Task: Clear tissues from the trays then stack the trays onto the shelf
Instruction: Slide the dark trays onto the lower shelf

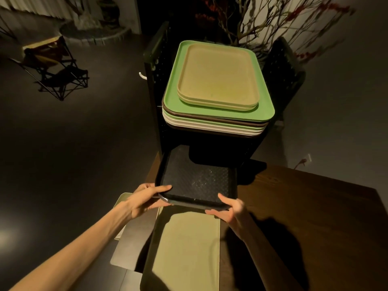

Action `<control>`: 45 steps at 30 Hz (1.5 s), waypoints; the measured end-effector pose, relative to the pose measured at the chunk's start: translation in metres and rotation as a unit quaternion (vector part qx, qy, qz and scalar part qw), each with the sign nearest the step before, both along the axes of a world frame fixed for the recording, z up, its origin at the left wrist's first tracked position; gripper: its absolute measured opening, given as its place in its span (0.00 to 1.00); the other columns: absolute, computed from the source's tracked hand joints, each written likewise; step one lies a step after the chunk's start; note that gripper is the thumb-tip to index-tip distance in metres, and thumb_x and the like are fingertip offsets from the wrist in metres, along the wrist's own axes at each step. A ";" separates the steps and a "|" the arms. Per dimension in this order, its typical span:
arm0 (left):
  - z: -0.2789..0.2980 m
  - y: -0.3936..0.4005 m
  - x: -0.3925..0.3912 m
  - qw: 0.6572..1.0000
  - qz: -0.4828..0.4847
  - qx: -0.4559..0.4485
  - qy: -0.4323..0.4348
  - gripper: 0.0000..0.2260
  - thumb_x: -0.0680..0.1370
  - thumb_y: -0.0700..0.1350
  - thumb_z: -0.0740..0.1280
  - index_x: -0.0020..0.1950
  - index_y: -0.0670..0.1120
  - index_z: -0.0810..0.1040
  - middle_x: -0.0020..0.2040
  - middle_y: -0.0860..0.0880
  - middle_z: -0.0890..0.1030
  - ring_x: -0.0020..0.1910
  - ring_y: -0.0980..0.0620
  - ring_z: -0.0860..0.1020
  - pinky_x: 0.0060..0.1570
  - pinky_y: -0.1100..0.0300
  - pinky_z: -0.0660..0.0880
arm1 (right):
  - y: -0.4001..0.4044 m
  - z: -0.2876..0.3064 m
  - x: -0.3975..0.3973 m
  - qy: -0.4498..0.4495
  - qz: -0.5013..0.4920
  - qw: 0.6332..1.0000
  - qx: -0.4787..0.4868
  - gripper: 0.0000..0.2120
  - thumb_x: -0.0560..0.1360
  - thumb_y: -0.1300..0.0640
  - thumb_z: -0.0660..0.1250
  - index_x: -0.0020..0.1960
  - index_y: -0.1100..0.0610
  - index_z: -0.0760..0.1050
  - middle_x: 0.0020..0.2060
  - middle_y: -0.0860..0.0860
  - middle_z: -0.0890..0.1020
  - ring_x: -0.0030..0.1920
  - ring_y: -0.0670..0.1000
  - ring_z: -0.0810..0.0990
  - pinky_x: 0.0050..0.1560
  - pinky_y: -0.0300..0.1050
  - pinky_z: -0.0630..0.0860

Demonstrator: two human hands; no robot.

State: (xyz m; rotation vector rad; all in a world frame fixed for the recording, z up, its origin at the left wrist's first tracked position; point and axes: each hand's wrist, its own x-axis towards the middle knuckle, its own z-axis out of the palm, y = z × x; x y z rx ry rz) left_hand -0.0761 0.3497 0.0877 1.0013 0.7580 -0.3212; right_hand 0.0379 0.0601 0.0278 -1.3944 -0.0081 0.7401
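A black textured tray (195, 179) hangs level in front of the dark shelf unit (154, 85), its far end under the top stack. My left hand (144, 199) grips its near left corner, thumb on the rim. My right hand (230, 208) grips the near right corner. The shelf's top carries a stack of several trays: two tan trays (218, 76) lie on a green tray (266, 110), with white, green and brown ones beneath. Below my hands a tan tray (186, 244) rests on a dark one. I see no tissues.
A dark wooden table (315, 217) fills the right foreground. A pale bin-like container (126, 244) sits low on the left beside the trays. A folding chair (52, 66) stands far left on the dark floor. Bare decorative branches (273, 19) rise behind the shelf.
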 end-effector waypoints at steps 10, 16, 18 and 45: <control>0.003 -0.003 0.021 0.995 0.071 -0.070 -0.019 0.16 0.70 0.39 0.76 0.54 0.34 0.79 0.53 0.32 0.82 0.44 0.41 0.86 0.37 0.57 0.84 | 0.023 0.029 0.025 0.126 -0.042 0.989 -0.062 0.53 0.52 0.33 0.81 0.70 0.56 0.71 0.66 0.59 0.69 0.60 0.65 0.79 0.55 0.59 0.82; 0.007 -0.008 0.033 0.993 0.089 -0.068 -0.029 0.16 0.70 0.40 0.76 0.54 0.37 0.79 0.55 0.31 0.81 0.45 0.41 0.86 0.35 0.57 0.84 | 0.037 0.040 0.033 0.149 -0.099 0.984 0.004 0.31 0.73 0.60 0.73 0.73 0.62 0.66 0.72 0.64 0.66 0.62 0.65 0.77 0.52 0.57 0.83; 0.008 -0.006 0.036 0.994 0.089 -0.064 -0.031 0.19 0.69 0.41 0.76 0.57 0.37 0.78 0.58 0.31 0.81 0.50 0.39 0.85 0.40 0.54 0.84 | 0.040 0.042 0.035 0.169 -0.131 0.977 -0.003 0.32 0.71 0.61 0.74 0.72 0.57 0.66 0.74 0.57 0.63 0.63 0.68 0.75 0.47 0.56 0.84; -0.051 -0.031 -0.021 0.987 -0.043 0.152 0.039 0.24 0.68 0.42 0.79 0.62 0.44 0.77 0.57 0.45 0.80 0.56 0.47 0.79 0.55 0.51 0.77 | 0.003 -0.007 -0.011 0.071 0.103 0.978 -0.164 0.20 0.78 0.60 0.69 0.69 0.60 0.71 0.48 0.51 0.85 0.49 0.50 0.84 0.53 0.45 0.80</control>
